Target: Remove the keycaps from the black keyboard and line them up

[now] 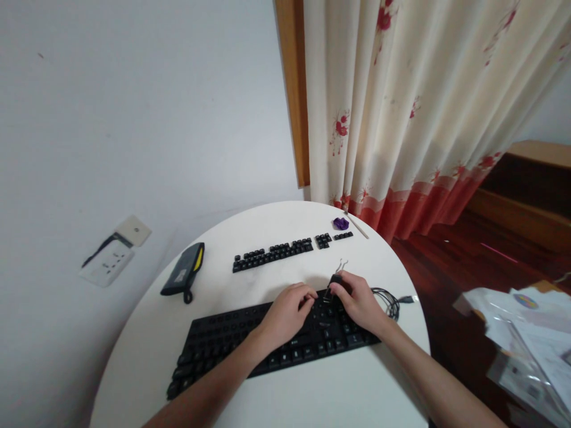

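A: Where is the keyboard (307, 339) lying?
B: On the table (321, 392), under both hands; loose keys (272, 255) are sitting in rows beyond it; a coiled cable (393, 304) is resting beside its right end.
A: And the grips?
B: Right hand (357, 300) is pinching a black wire tool (335, 279) over the keyboard's right part; wires are poking out above and below; left hand (288, 310) is curling its fingers just beside; whether it is gripping anything, I cannot tell.
A: Farther off?
B: A purple wad (341, 223) and a stick (357, 226) are lying near the far edge.
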`<state>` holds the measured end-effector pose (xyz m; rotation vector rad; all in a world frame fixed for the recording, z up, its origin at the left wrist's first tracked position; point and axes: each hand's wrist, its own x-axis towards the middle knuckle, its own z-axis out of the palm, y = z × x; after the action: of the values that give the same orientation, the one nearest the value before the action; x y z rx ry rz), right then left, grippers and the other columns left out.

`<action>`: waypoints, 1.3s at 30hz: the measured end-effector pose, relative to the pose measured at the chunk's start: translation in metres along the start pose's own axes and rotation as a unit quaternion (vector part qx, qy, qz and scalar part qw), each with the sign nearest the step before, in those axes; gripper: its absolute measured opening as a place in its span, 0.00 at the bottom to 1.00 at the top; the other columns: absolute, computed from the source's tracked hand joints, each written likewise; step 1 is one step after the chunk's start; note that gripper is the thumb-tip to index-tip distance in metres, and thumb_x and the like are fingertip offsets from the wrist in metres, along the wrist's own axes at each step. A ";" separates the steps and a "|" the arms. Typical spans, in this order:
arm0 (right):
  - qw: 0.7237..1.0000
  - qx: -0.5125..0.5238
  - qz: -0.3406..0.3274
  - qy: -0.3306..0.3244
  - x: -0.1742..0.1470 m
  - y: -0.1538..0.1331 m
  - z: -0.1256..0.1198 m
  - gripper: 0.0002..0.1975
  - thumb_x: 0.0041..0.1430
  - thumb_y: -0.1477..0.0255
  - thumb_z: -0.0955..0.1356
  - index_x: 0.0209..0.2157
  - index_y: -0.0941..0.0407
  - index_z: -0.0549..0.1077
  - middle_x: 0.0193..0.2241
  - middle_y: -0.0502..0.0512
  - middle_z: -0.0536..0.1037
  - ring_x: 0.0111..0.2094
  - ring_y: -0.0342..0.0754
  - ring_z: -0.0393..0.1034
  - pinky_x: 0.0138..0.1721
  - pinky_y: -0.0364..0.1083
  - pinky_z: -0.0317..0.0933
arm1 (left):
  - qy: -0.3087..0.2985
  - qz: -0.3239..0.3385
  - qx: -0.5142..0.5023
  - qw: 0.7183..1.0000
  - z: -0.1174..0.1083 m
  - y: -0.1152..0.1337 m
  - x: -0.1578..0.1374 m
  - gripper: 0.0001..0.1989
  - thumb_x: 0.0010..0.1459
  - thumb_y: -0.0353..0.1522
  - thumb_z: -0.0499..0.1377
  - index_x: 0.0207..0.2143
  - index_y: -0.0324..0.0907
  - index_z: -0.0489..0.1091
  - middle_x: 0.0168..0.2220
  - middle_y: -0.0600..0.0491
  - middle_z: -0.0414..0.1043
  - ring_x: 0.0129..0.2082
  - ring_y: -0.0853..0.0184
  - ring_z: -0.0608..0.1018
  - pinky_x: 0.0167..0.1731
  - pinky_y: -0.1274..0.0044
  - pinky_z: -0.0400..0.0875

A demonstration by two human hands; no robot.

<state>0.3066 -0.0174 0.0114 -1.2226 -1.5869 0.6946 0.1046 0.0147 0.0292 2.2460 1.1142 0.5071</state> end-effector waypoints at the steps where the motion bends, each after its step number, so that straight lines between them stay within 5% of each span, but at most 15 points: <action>1: 1.000 -0.009 -0.009 -0.010 0.000 0.000 0.000 0.12 0.64 0.68 0.64 0.27 0.55 0.69 0.24 0.49 0.71 0.27 0.47 0.64 0.31 0.44 0.58 | -0.008 -0.003 -0.001 1.000 0.003 0.003 -0.007 0.08 0.60 0.29 0.55 0.36 0.48 0.73 0.36 0.54 0.75 0.38 0.64 0.75 0.43 0.72 0.69; 6: 1.000 -0.022 0.004 0.010 0.000 0.001 0.000 0.12 0.65 0.67 0.63 0.28 0.55 0.69 0.24 0.49 0.72 0.28 0.47 0.66 0.31 0.45 0.58 | 0.031 0.023 0.064 0.997 0.010 -0.001 -0.008 0.08 0.62 0.31 0.55 0.38 0.48 0.74 0.39 0.52 0.72 0.43 0.62 0.72 0.48 0.69 0.65; 13: 0.998 -0.028 0.022 0.044 0.000 0.002 0.002 0.12 0.65 0.66 0.63 0.28 0.55 0.69 0.24 0.49 0.73 0.27 0.47 0.66 0.31 0.45 0.58 | 0.155 -0.015 0.222 0.962 0.006 -0.020 0.076 0.10 0.57 0.37 0.63 0.42 0.47 0.76 0.46 0.49 0.64 0.50 0.56 0.64 0.48 0.64 0.60; 19: 0.998 -0.029 0.016 0.045 0.000 0.004 0.004 0.13 0.65 0.66 0.63 0.28 0.55 0.69 0.24 0.50 0.73 0.27 0.47 0.66 0.31 0.44 0.58 | 0.158 -0.020 0.248 0.956 0.016 -0.028 0.124 0.07 0.55 0.40 0.65 0.35 0.48 0.78 0.49 0.50 0.61 0.51 0.55 0.61 0.48 0.63 0.58; 39: 0.999 -0.020 0.015 0.032 -0.001 0.002 0.003 0.11 0.65 0.68 0.63 0.28 0.55 0.69 0.24 0.49 0.72 0.27 0.46 0.65 0.31 0.44 0.57 | 0.162 0.004 0.268 0.950 0.025 -0.040 0.137 0.07 0.58 0.38 0.63 0.33 0.47 0.79 0.50 0.50 0.62 0.50 0.55 0.60 0.46 0.64 0.58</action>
<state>0.3048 -0.0170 0.0085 -1.2879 -1.5392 0.6402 0.1746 0.1373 -0.0041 2.6956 1.5620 0.6552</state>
